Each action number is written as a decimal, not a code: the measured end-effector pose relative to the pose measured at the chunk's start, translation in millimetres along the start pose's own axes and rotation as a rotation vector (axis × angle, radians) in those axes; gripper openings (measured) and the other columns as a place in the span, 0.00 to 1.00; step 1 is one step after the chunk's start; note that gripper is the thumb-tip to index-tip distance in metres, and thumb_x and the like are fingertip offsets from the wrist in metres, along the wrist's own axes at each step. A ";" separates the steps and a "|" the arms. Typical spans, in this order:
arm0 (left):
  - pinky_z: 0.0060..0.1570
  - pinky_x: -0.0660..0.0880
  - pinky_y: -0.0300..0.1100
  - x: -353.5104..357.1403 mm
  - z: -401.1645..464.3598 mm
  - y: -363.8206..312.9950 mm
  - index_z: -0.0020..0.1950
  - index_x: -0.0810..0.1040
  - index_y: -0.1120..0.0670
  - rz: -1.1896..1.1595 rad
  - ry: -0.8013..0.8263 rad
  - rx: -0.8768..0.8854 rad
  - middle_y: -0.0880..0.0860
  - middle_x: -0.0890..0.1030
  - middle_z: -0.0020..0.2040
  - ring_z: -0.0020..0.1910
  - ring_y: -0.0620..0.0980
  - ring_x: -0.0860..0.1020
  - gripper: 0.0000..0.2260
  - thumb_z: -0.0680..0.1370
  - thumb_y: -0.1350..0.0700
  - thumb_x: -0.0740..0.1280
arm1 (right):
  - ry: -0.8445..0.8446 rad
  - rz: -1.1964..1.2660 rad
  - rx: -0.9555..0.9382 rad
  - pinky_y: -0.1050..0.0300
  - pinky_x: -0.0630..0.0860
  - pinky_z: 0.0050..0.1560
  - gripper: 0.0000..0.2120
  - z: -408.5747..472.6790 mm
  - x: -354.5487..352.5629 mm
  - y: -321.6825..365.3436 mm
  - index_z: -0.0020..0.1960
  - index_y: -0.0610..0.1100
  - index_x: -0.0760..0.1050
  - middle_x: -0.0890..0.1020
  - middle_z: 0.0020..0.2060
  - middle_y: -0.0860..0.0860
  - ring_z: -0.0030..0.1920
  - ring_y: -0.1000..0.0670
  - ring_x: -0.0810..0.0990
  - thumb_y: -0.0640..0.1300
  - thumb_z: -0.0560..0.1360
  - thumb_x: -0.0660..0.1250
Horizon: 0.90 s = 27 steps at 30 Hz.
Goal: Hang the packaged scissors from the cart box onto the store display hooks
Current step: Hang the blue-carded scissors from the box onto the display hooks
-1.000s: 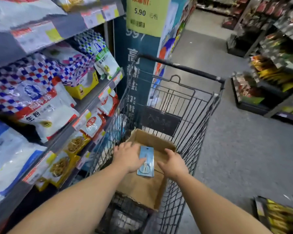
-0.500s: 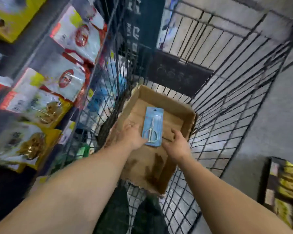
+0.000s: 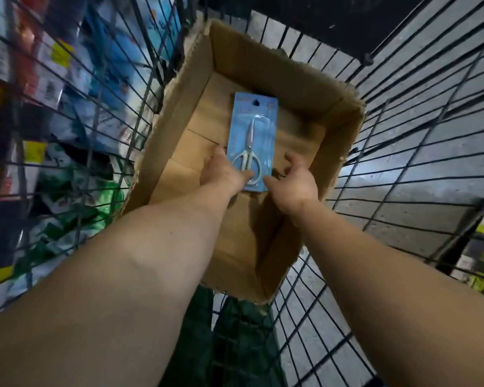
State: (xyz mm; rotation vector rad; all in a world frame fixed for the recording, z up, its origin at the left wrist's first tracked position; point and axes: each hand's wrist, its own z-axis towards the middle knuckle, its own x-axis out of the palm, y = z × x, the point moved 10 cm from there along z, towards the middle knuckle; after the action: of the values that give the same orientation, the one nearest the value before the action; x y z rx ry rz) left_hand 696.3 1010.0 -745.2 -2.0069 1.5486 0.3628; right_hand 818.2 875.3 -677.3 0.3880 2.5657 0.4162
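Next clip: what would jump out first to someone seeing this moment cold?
The pale blue scissors package stands out, face up in the middle of an open cardboard box inside the wire cart. The left hand and the right hand grip its near end from either side. Blurred store goods crowd the left beyond the cart's mesh.

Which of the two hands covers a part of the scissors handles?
The left hand: its thumb lies over the handle rings of the packaged scissors. The right hand pinches only the card's lower right corner.

Single head-worn wide-angle view, looking steeply down, close over the cardboard box [image 3: 266,68] in the wire cart [image 3: 403,113]
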 end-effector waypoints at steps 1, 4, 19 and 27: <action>0.54 0.77 0.47 -1.8 -0.3 -0.8 0.67 0.68 0.48 -0.025 0.019 -0.003 0.50 0.77 0.61 0.57 0.55 0.78 0.33 0.66 0.50 0.79 | 0.006 0.008 0.007 0.62 0.73 0.47 0.32 -0.1 0.7 -1.2 0.75 0.52 0.58 0.71 0.69 0.48 0.51 0.53 0.75 0.44 0.76 0.69; 0.51 0.76 0.43 -9.2 -2.6 -2.0 0.61 0.73 0.51 -0.067 0.084 0.023 0.50 0.79 0.55 0.52 0.52 0.79 0.22 0.69 0.56 0.75 | 0.001 0.024 0.025 0.64 0.71 0.43 0.32 -2.7 1.6 -1.4 0.75 0.52 0.58 0.73 0.68 0.48 0.43 0.56 0.72 0.45 0.76 0.68; 0.57 0.74 0.46 -10.5 -0.5 2.0 0.66 0.73 0.53 -0.313 0.274 0.018 0.51 0.78 0.61 0.59 0.51 0.76 0.25 0.71 0.54 0.76 | -0.140 0.479 0.173 0.48 0.78 0.57 0.21 -2.7 -0.6 -13.1 0.67 0.49 0.65 0.78 0.51 0.52 0.53 0.47 0.80 0.37 0.77 0.64; 0.60 0.72 0.43 8.5 8.9 -2.2 0.71 0.69 0.57 -0.311 0.072 -0.048 0.55 0.75 0.66 0.64 0.55 0.75 0.32 0.70 0.55 0.78 | -0.221 0.357 0.218 0.45 0.75 0.62 0.17 12.1 -2.1 -29.3 0.65 0.47 0.65 0.76 0.51 0.51 0.57 0.45 0.77 0.36 0.79 0.60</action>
State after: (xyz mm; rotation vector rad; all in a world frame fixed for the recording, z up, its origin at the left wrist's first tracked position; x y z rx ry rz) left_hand 702.0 1008.9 -756.3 -2.2760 1.2500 0.2069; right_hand 820.7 850.5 -696.9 0.9255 2.3310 0.2017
